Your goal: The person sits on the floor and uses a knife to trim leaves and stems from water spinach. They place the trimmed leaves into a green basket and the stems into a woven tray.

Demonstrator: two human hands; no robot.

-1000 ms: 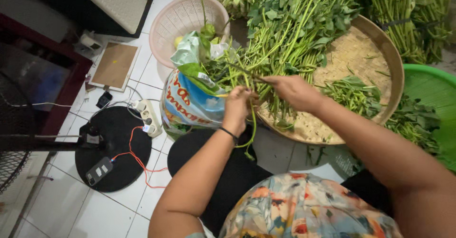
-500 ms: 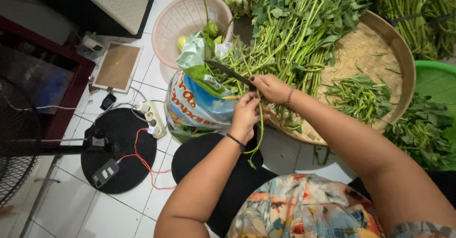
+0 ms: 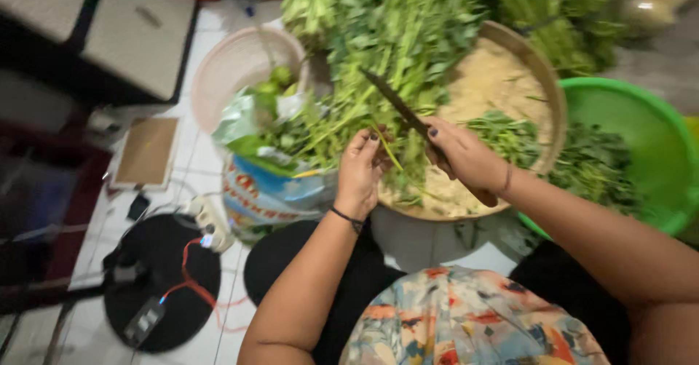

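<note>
My right hand [image 3: 462, 154] grips a dark-bladed knife [image 3: 393, 101] whose blade points up and left over the greens. My left hand [image 3: 360, 168] pinches a thin green stem [image 3: 388, 149] right beside the blade. Both hands hover at the near rim of a round woven tray [image 3: 539, 70]. A big heap of long-stemmed leafy greens [image 3: 386, 30] lies across the tray's far side, and a small pile of cut stems [image 3: 506, 132] lies on its middle.
A green plastic basin [image 3: 641, 139] with leaves stands at the right. A pale plastic basket [image 3: 233, 66] and a printed plastic bag of scraps [image 3: 273, 183] are at the left. A round black fan base [image 3: 156, 278] with red wires sits on the white tiles.
Both hands have lifted slightly and drawn closer together. The knife blade now points up over the greens, and the view has shifted and blurred.
</note>
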